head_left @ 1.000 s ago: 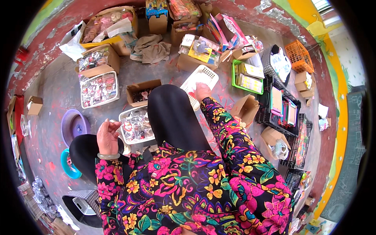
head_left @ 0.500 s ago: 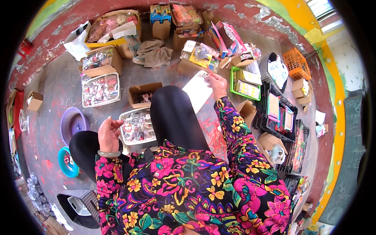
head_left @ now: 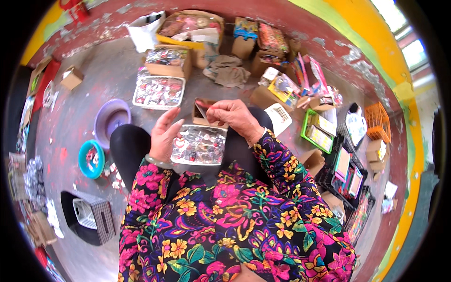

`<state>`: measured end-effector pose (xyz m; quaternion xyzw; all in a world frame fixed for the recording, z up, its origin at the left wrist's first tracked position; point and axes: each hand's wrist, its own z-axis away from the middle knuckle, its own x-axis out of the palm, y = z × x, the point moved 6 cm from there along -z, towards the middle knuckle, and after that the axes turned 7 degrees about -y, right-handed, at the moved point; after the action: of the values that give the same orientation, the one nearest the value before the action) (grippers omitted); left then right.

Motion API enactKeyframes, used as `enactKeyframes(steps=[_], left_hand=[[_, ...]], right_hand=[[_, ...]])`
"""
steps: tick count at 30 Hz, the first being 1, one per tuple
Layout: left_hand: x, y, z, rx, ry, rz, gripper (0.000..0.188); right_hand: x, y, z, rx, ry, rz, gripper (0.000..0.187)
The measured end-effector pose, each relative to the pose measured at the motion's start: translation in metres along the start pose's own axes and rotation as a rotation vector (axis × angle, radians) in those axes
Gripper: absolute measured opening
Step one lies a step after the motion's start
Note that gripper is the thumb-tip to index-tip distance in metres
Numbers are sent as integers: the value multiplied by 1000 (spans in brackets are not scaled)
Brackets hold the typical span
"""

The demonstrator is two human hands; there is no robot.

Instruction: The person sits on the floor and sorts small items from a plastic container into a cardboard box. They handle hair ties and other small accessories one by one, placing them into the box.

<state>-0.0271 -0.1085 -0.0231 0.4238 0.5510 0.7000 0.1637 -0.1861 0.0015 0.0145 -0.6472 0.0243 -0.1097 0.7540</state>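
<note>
My left hand [head_left: 163, 136] is raised with its fingers spread and nothing in them, beside the left edge of a white basket [head_left: 199, 162]. Small clear-wrapped pieces fill that basket, which stands between my knees. Above its far right corner, my right hand [head_left: 235, 120] is closed in a pinch. Motion blur hides what its fingers hold, if anything. Behind those fingers stands a small open cardboard box [head_left: 199, 121], partly hidden. Past my right knee lies a white tray with holes [head_left: 279, 119], apart from both hands.
A second white basket [head_left: 159, 106] of wrapped pieces sits farther left. Purple [head_left: 112, 123] and teal [head_left: 91, 160] basins stand left of my knee. A green crate [head_left: 319, 131] and black crates [head_left: 342, 175] line the right. Filled cardboard boxes [head_left: 244, 48] stand along the far wall.
My right hand has left the white tray and come back leftward over the near basket, its fingers pinched. The left hand has opened wider. The whole view has swung, shifting the scene.
</note>
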Motion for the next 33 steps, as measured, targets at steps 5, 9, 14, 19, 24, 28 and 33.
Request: enactKeyframes(steps=[5, 9, 14, 19, 24, 28, 33], left_hand=[[-3, -3, 4, -59, -67, -63, 39], [-7, -20, 3, -192, -207, -62, 24], [-5, -24, 5, -164, -76, -44, 15], [-8, -4, 8, 264, 70, -639, 13], [21, 23, 20, 669, 20, -1106, 15], [22, 22, 22, 703, 4, -1158, 16], [24, 27, 23, 709, 11, -1116, 15]], right_hand=[[28, 26, -17, 20, -189, 66, 22], [32, 30, -17, 5, -218, 108, 19], [17, 40, -22, -39, -26, 75, 20], [15, 43, -19, 87, -2, -21, 38], [34, 48, -19, 246, -168, -192, 51], [37, 47, -18, 252, -182, -222, 51], [29, 48, -19, 231, -102, -238, 49]])
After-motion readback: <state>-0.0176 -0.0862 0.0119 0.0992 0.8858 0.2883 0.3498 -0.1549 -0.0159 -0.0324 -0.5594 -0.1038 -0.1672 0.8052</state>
